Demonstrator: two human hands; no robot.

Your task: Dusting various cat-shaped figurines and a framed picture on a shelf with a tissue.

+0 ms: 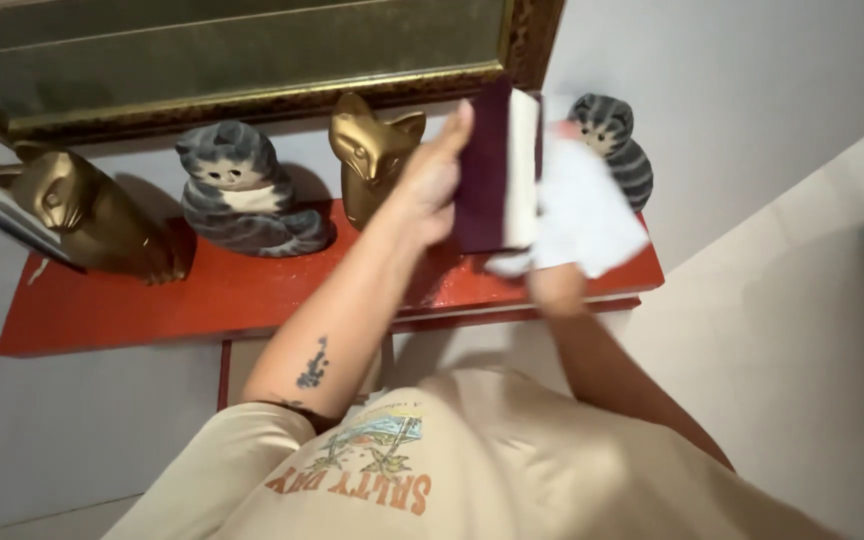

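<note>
Cream T-shirt fabric (512, 470) with a printed picture fills the bottom of the view, closest to the camera, and two bare forearms reach up and away from it toward a red desk (152, 305) set against a pale wall.

Left hand (430, 180) is clenched on a dark purple book (487, 170), gripping it along the spine side, thumb up, so that the book stands upright in the air above the right part of the desk. The cream page edges face right. Right hand (552, 285) is almost wholly covered by a white cloth (587, 215) that it presses against the book's page edge and cover; the cloth is blurred, and I cannot tell how the fingers close on it.

Wiping like this seems to go best with the left grip firm and the book steady, well clear of the figurines, while the cloth sweeps along the edge.

Count of things on the desk: four cat figurines. Two are gold, one at the far left (82, 215) and one just behind the left hand (372, 150). Two are grey striped, one between the gold ones (242, 195) and one at the right (612, 140), partly behind the cloth. One book, one cloth. One gilt picture frame (252, 100) hangs above.
</note>
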